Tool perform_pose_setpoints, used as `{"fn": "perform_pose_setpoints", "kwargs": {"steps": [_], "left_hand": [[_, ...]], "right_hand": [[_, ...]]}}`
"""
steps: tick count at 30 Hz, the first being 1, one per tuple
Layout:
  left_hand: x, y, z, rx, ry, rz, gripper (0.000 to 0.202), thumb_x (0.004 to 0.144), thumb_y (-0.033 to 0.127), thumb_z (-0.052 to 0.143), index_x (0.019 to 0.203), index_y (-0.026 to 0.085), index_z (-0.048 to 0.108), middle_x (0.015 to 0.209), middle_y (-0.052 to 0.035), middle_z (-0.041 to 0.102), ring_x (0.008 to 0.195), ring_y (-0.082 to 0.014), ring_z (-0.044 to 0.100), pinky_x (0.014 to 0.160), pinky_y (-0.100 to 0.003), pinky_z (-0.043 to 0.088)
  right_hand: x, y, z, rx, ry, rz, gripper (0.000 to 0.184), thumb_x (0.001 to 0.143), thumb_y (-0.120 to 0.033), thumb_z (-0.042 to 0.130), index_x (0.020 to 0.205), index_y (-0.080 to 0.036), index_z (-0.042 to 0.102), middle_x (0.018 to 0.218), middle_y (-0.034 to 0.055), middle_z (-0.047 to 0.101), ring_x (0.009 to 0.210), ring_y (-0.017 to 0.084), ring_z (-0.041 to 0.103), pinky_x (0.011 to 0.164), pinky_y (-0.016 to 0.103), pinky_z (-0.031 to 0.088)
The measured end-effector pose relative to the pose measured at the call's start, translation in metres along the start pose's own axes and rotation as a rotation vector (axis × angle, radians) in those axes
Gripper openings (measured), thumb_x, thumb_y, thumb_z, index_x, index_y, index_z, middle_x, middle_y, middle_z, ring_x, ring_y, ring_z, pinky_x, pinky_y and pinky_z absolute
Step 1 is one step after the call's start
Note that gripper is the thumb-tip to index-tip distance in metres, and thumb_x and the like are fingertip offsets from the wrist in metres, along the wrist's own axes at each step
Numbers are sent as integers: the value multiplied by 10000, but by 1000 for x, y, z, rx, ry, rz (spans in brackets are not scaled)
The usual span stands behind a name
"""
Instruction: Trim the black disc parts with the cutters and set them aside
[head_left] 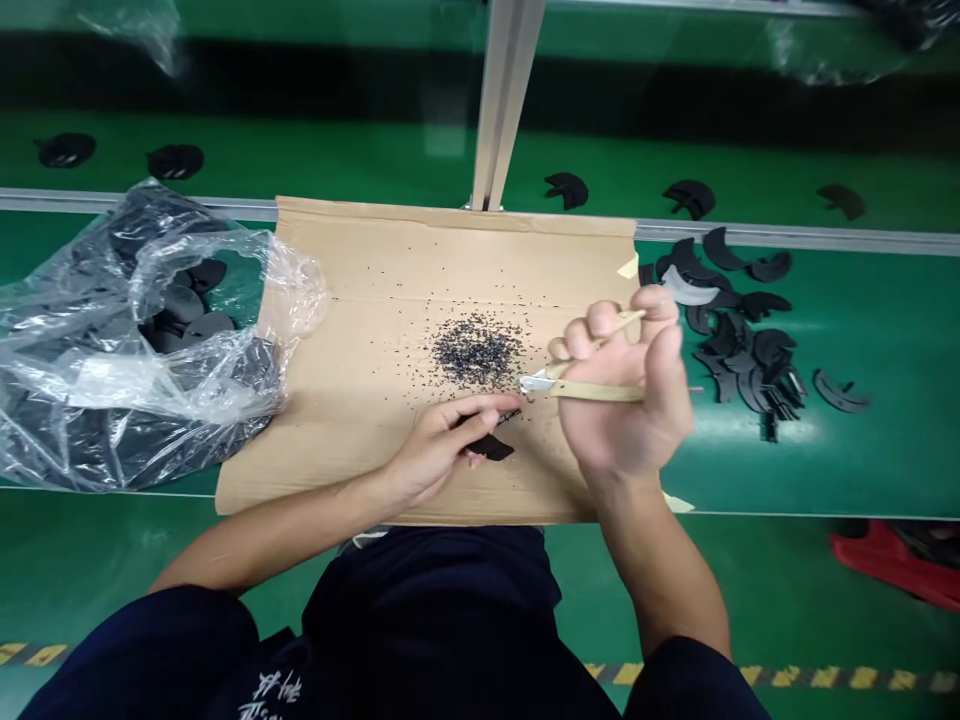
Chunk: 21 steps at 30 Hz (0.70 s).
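The left hand (439, 450) is curled, thumb and fingers pinching a small black plastic piece (491, 447) low over the cardboard. The right hand (622, 390) grips a pair of snips (592, 391) with tan handles, their metal tips (534, 382) just beside the piece's upper end. Below the hands' reach, a heap of black crumbs (476, 350) lies mid-sheet, with more scattered across the cardboard (337, 300). A crumpled clear plastic bag (97, 380) full of black pieces sits at the left, overlapping the sheet's edge. At the right, curved black parts (750, 340) lie piled on the green bench (847, 460). A metal rail (795, 236) crosses behind, with an upright post (504, 100) at top centre and more black parts (174, 161) beyond. A red object (892, 565) sits at lower right, above a yellow-and-black floor stripe (810, 677).
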<state>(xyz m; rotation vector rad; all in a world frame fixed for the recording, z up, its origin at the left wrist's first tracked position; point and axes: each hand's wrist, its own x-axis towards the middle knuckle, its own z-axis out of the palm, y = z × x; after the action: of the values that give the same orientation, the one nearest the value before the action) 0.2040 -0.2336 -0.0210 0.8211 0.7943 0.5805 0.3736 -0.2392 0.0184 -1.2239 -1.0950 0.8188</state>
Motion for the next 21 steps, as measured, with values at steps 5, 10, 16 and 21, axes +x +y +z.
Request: {"fn": "perform_pose_setpoints", "kwargs": {"steps": [5,10,16,21], "left_hand": [[-10,-3,-33,911,-103,446,301,1015,386,515,1158,220,721,992,-81,681,888,-194,604,813,-318,489],[0,-11,-37,1391,-282,689,329,995,445,541,1129,191,702,1008,-117,636,923,-246,599,809,-357,486],[8,-5,-42,1491,-270,699,267,1020,357,504,980,185,705,883,-68,589,773,-182,548,688,-285,434],[9,-5,-42,1511,-250,705,256,1027,329,492,989,178,694,899,-69,588,813,-188,553,717,-288,455]], "right_hand": [[-1,20,-10,229,91,212,419,925,-712,459,853,-307,537,644,-36,267,495,133,299,474,292,365],[-3,40,-2,257,78,257,575,881,-830,369,754,-284,497,601,-46,209,472,129,223,424,291,282],[-5,47,4,481,69,272,559,890,-763,486,654,-258,433,569,-57,207,440,96,194,378,265,223],[-10,50,8,605,85,273,546,891,-691,574,628,-238,417,543,-68,235,424,77,204,373,242,209]]}}
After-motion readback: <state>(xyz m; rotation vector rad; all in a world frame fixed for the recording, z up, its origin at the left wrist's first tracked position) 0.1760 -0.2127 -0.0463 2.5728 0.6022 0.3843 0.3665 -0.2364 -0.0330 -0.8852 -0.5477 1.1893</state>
